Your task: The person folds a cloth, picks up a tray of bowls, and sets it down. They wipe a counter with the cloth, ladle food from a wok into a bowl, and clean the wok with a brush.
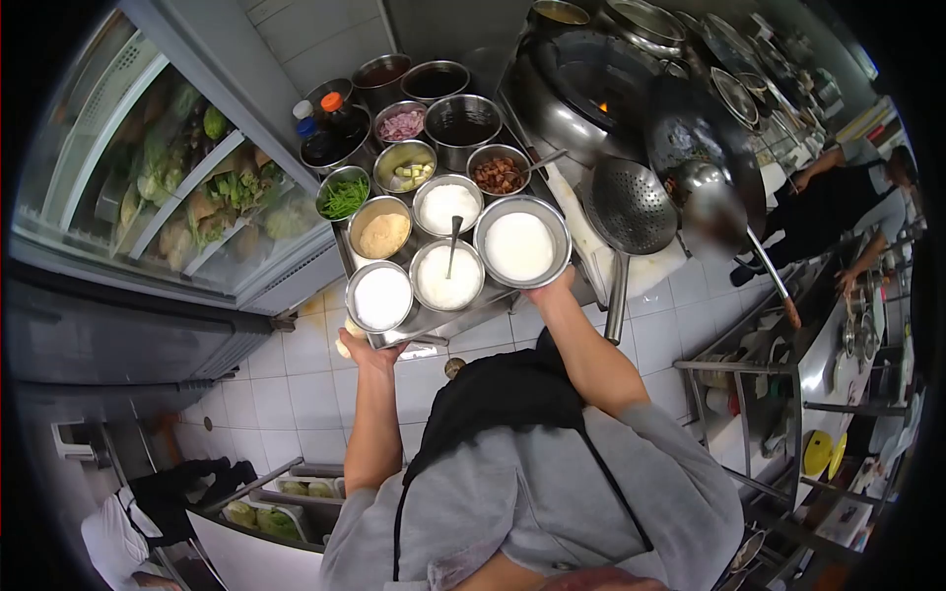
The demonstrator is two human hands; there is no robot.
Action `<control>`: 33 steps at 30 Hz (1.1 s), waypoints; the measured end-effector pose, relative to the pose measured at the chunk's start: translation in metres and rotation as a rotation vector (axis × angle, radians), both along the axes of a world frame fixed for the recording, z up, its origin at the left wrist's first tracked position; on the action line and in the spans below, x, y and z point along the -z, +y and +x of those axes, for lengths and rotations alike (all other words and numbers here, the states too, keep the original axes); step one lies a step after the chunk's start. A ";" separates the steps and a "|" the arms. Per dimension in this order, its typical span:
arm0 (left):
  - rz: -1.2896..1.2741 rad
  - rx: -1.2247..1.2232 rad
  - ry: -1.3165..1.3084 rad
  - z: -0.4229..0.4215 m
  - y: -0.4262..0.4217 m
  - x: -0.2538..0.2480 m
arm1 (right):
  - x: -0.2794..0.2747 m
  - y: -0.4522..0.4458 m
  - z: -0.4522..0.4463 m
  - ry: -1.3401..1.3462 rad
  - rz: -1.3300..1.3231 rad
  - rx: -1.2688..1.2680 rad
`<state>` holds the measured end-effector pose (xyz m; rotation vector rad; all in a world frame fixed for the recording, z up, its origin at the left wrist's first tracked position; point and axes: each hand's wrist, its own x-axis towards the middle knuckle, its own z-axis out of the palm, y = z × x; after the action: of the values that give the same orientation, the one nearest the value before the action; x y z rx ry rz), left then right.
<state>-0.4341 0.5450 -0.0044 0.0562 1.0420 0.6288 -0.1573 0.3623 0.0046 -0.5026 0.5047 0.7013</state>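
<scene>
A metal cart [434, 328] stands in front of me, crowded with steel bowls. My left hand [372, 353] is closed round its near left corner, just below a bowl of white powder [382, 297]; some of the fingers are hidden. A pale yellowish piece [345, 340], unclear in kind, shows beside that hand. My right hand [552, 286] is at the near right, against the underside of a larger bowl of white contents [520, 246], which covers its fingers. Between the hands, a spoon [454, 241] leans in another bowl of white grains [445, 286].
Bowls of chopped greens [343, 199], tan powder [384, 236] and brown pieces [498, 175] fill the cart. To the right are a strainer [631, 207], a blurred wok [705, 128] and a stove with a small flame [603, 106]. A vegetable fridge [187, 177] is left. People stand behind and right.
</scene>
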 end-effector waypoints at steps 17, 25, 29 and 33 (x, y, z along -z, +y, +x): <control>0.524 -0.117 0.685 -0.081 -0.037 0.127 | 0.205 -0.246 -0.047 -1.525 -1.262 -1.633; 0.797 1.640 1.046 -0.066 -0.164 0.160 | 0.184 -0.481 -0.035 -0.404 -1.483 -0.790; 1.161 1.866 0.945 0.024 -0.220 0.156 | 0.187 -0.559 -0.047 -0.196 -1.463 -0.696; 1.441 1.979 0.844 0.118 -0.265 0.134 | 0.199 -0.596 -0.061 -0.175 -1.379 -0.753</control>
<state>-0.3165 0.2795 -0.1387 2.4184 0.5725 -0.7234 -0.2179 -0.2341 -0.1947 -2.1052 0.5840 0.9343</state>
